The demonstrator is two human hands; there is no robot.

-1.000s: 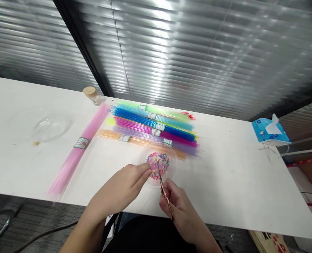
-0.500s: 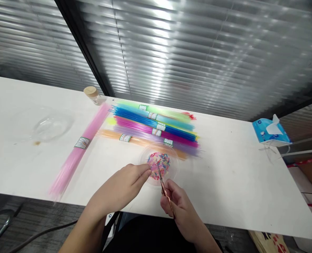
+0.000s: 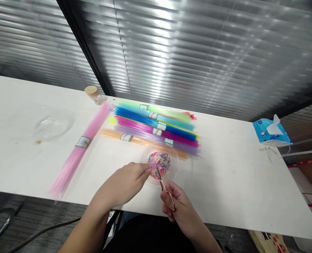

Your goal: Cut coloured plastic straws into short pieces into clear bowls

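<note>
Scissors [image 3: 160, 180] have turned in the right hand [image 3: 179, 206].

Black clothing [image 3: 147, 236], bare forearms [image 3: 96, 211], bare left hand [image 3: 129, 180], bare right hand [image 3: 179, 205]

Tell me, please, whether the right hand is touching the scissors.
Touching. The head view shows the right hand gripping the copper-coloured end of the scissors.

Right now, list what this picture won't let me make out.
Head view:
What, if anything, the left hand pinches: hidden by its fingers.
Scissors: grip end partly covered by the right hand.
Pieces in the bowl: too small to count.
Printed bag: cut off by the bottom edge.
</note>
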